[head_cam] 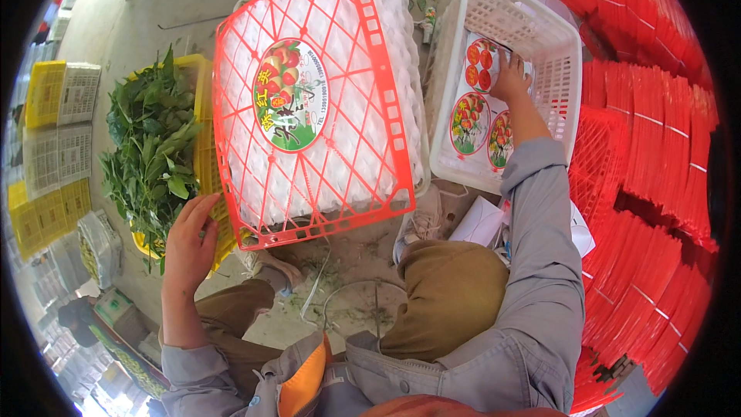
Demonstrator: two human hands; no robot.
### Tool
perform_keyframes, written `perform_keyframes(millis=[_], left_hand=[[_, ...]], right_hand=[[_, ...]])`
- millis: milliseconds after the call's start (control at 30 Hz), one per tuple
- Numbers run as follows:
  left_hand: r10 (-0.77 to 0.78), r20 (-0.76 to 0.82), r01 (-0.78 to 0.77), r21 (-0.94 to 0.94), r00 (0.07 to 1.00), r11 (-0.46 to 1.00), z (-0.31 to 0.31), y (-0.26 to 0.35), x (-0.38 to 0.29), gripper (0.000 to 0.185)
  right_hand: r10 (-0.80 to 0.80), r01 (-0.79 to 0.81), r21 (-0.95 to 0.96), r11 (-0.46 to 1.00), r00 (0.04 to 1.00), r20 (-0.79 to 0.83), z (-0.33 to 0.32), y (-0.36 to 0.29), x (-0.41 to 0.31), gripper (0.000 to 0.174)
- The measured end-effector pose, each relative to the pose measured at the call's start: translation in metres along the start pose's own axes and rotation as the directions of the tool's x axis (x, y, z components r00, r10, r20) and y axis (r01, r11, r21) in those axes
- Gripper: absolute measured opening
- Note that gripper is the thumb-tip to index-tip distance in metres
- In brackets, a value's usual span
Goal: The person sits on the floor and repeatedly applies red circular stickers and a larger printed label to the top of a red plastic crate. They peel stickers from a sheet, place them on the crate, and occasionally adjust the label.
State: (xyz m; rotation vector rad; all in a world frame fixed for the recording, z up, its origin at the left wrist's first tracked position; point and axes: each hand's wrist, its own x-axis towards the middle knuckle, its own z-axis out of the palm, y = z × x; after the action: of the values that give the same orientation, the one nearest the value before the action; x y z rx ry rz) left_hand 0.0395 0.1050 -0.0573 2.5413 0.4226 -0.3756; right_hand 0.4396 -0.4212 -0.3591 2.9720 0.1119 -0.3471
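A red plastic lattice lid (pixel 382 75) lies tilted over a stack of white moulded foam-like liners (pixel 399 23). An oval fruit label (pixel 290 95) bearing print and handwriting sits on the lattice. My left hand (pixel 194 237) is beside the lid's lower left corner, fingers loosely bent; whether the fingertips touch its edge is unclear. Inside a white plastic basket (pixel 451 63) on the right, my right hand (pixel 512 78) rests with spread fingers at sheets of printed labels. One sheet shows small round labels (pixel 481 63), and larger oval fruit labels (pixel 469 123) lie nearer me.
Leafy green stems (pixel 153 150) fill a yellow crate (pixel 208 127) on the left. Tied stacks of red lattice lids (pixel 648 145) rise on my right. Yellow and white crates (pixel 58 127) are piled far left. A white box (pixel 477 221) stands near my knee; leaf scraps litter the floor.
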Motion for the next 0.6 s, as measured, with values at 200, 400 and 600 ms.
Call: perform_keyframes(millis=[200, 400, 600], left_hand=[[0.017, 0.01, -0.017, 0.012, 1.0, 1.0, 0.004, -0.002, 0.01, 0.04], [-0.015, 0.005, 0.016, -0.037, 1.0, 0.999, 0.006, 0.003, 0.011, 0.039], [0.05, -0.013, -0.049, 0.005, 0.999, 0.999, 0.009, 0.007, 0.01, 0.038]], right_hand=[[0.094, -0.063, -0.161, 0.985, 0.976, 0.194, -0.018, 0.032, 0.026, 0.107], [0.127, -0.121, -0.036, 0.992, 0.956, 0.265, -0.007, 0.041, -0.007, 0.095], [0.145, -0.175, 0.111, 0.978, 0.96, 0.24, 0.017, 0.054, -0.035, 0.082]])
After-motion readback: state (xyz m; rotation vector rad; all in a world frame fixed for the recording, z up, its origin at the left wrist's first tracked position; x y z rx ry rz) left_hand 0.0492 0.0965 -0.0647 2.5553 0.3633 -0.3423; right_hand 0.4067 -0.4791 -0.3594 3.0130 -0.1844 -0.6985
